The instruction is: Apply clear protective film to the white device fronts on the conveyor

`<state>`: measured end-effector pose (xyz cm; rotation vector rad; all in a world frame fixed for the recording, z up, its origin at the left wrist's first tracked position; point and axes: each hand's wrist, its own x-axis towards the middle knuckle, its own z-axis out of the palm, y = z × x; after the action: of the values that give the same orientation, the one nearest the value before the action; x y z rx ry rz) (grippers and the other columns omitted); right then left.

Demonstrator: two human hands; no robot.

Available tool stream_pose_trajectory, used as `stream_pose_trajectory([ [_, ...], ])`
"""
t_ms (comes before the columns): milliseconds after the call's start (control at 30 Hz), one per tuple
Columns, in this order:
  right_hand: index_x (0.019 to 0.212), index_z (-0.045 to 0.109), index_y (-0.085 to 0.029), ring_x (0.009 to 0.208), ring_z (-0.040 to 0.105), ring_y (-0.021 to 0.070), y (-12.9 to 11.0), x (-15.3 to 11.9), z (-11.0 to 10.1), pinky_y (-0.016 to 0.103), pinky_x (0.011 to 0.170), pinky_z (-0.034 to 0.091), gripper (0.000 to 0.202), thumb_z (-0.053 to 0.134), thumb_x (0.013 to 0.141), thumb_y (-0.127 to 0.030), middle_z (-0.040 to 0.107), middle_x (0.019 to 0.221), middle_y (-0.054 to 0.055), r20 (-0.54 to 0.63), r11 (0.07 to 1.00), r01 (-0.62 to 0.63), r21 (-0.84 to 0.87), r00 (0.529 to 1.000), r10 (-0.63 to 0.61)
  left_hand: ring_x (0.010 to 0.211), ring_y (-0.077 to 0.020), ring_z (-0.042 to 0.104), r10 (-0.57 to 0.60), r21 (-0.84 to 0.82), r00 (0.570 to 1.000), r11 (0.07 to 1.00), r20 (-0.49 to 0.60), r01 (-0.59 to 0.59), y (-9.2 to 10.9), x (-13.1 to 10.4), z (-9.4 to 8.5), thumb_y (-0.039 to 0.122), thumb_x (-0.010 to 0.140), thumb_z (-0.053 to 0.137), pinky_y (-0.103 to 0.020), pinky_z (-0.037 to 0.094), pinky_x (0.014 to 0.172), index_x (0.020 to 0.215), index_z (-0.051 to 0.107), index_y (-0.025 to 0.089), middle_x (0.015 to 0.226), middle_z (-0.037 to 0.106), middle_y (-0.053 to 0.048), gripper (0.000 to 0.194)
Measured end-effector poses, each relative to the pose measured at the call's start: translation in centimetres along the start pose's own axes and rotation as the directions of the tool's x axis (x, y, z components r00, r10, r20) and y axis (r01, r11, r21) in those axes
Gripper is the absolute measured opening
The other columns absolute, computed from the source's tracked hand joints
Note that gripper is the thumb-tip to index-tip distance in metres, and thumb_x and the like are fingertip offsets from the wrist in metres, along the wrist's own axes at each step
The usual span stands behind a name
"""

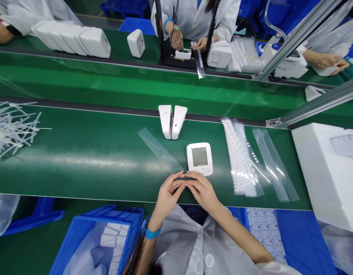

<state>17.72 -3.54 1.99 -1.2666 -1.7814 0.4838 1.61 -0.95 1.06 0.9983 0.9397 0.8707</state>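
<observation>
Just in front of my body, my left hand [171,189] and my right hand [202,191] meet fingertip to fingertip. Both are closed in a pinch, and anything between the fingers is too small or hidden to make out. A clear plastic strip [157,147] slants across the belt, its near end reaching my fingertips; I cannot tell whether they grip it. Right behind my right fingers lies a white device [199,157] with a grey screen and buttons, face up. Beyond it, two white device housings [172,122] stand upright side by side.
Clear sheets with white stickers [242,160] and bare clear strips [275,164] lie on the right, beside a white foam box [322,168]. A heap of white strips [12,128] is at far left. Blue crates [75,233] stand below the belt. Co-workers sit across.
</observation>
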Motion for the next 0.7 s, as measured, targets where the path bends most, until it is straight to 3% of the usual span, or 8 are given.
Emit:
stream_pose_trajectory([
  [300, 0.112, 0.067, -0.025, 0.116, 0.065, 0.0231, 0.2, -0.6, 0.6, 0.042, 0.098, 0.058, 0.03, 0.054, 0.093, -0.006, 0.069, 0.118, 0.01, -0.135, 0.999, 0.013, 0.037, 0.991, -0.007, 0.105, -0.0221, 0.072, 0.063, 0.042, 0.998, 0.997, -0.005, -0.063, 0.3, -0.3, 0.2, 0.02, 0.086, 0.065, -0.038, 0.054, 0.1, 0.124, 0.059, 0.02, 0.126, 0.066, -0.011, 0.038],
  [533, 0.106, 0.065, -0.023, 0.111, 0.066, 0.0215, -0.3, -0.8, 0.9, 0.038, 0.094, 0.058, 0.023, 0.052, 0.094, -0.008, 0.066, 0.118, 0.011, -0.111, 0.996, -0.072, 0.06, 0.991, 0.079, 0.108, -0.0227, 0.071, 0.08, 0.123, 0.997, 0.989, -0.009, -0.078, -0.1, -0.4, 0.4, 0.019, 0.087, 0.062, -0.039, 0.052, 0.102, 0.126, 0.056, 0.019, 0.125, 0.066, -0.013, 0.039],
  [600, 0.102, 0.064, -0.022, 0.112, 0.065, 0.0214, -0.7, -0.8, 0.4, 0.037, 0.095, 0.057, 0.02, 0.053, 0.093, -0.008, 0.065, 0.117, 0.011, -0.104, 0.995, -0.088, 0.052, 0.99, 0.093, 0.107, -0.0221, 0.071, 0.107, 0.178, 0.994, 0.979, -0.009, -0.104, -0.2, -0.4, 0.5, 0.019, 0.088, 0.059, -0.039, 0.053, 0.101, 0.127, 0.055, 0.019, 0.125, 0.066, -0.013, 0.039],
  [700, 0.094, 0.064, -0.023, 0.113, 0.063, 0.0226, -0.6, -0.6, -1.3, 0.041, 0.097, 0.055, 0.013, 0.056, 0.093, -0.012, 0.064, 0.116, 0.01, -0.158, 0.979, -0.203, 0.019, 0.966, 0.203, 0.11, -0.0224, 0.068, 0.202, 0.426, 0.977, 0.892, -0.071, -0.153, -0.1, 0.0, 0.2, 0.017, 0.091, 0.052, -0.041, 0.052, 0.101, 0.124, 0.057, 0.019, 0.122, 0.066, -0.012, 0.034],
])
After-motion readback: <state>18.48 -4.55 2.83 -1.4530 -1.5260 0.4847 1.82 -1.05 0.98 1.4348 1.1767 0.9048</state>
